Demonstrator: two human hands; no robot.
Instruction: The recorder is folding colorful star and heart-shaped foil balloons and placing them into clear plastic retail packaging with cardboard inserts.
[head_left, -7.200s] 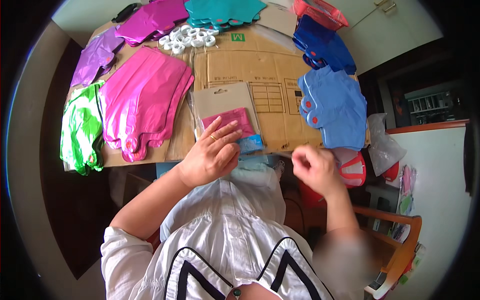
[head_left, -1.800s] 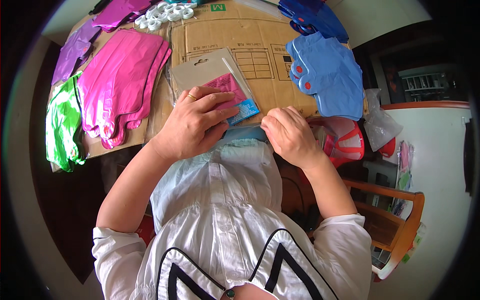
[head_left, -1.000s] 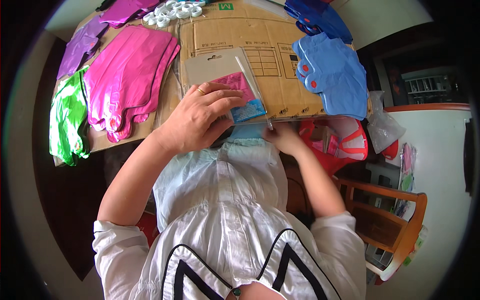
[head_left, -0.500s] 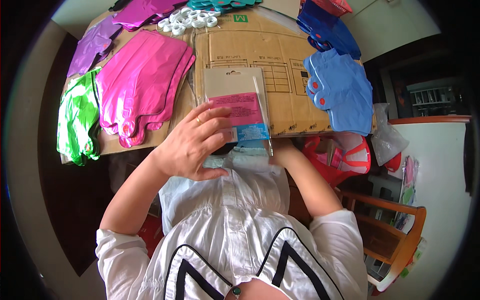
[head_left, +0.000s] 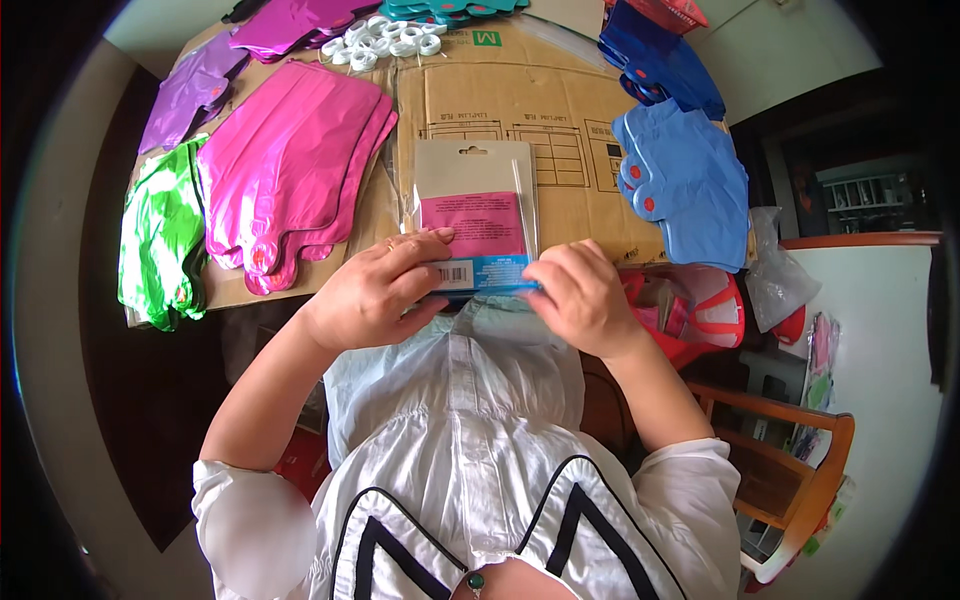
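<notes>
A flat clear packet (head_left: pixel 466 165) with a beige backing card, a hang hole and a pink-and-blue printed lower part lies at the table's near edge in front of me. A thin white stick runs along its right side, under the clear film. My left hand (head_left: pixel 385 285) is closed at the packet's lower left edge, fingers on top and thumb below. At the lower right corner, my right hand (head_left: pixel 588 297) pinches the blue bottom edge between thumb and fingers. Beneath the packet is a cardboard sheet (head_left: pixel 470 90) covering the table.
Left of the packet lie stacks of flat foil balloons: pink (head_left: pixel 300 160), green (head_left: pixel 160 235) and purple (head_left: pixel 190 90). White ribbon rolls (head_left: pixel 375 42) sit at the back. Blue foil balloons (head_left: pixel 690 180) lie at the right, above a red bag (head_left: pixel 690 310). A wooden chair (head_left: pixel 780 450) stands lower right.
My right hand has come up from below the table edge and taken the packet's lower right corner. My left hand has shifted slightly down and left, uncovering more of the pink print.
</notes>
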